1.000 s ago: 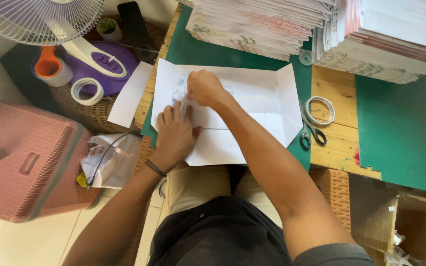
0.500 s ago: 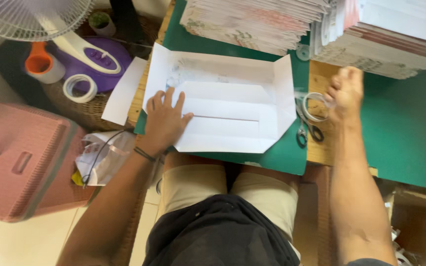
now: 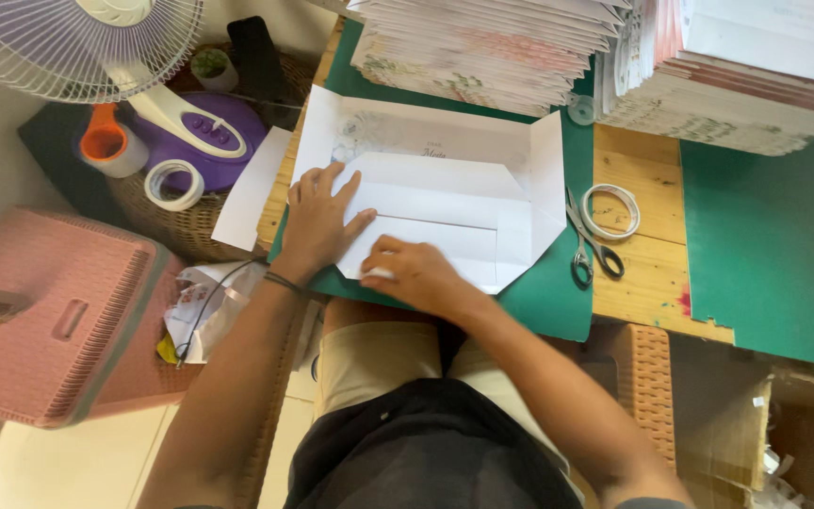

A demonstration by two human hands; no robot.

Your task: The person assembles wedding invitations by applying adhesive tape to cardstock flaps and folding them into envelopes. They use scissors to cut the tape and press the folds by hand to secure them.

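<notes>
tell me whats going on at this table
A seated person is folding a large white paper sheet on a green cutting mat. The left hand presses flat on the sheet's left part, while the right hand pushes down its near folded edge. Scissors and a tape roll lie to the right, stacks of printed paper behind.

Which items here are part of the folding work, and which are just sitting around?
In use:
- white folded sheet
- left hand, flat on it
- right hand, at its near edge
- green mat under it

Lying about:
- scissors
- tape ring
- paper stacks
- fan
- pink basket
</notes>
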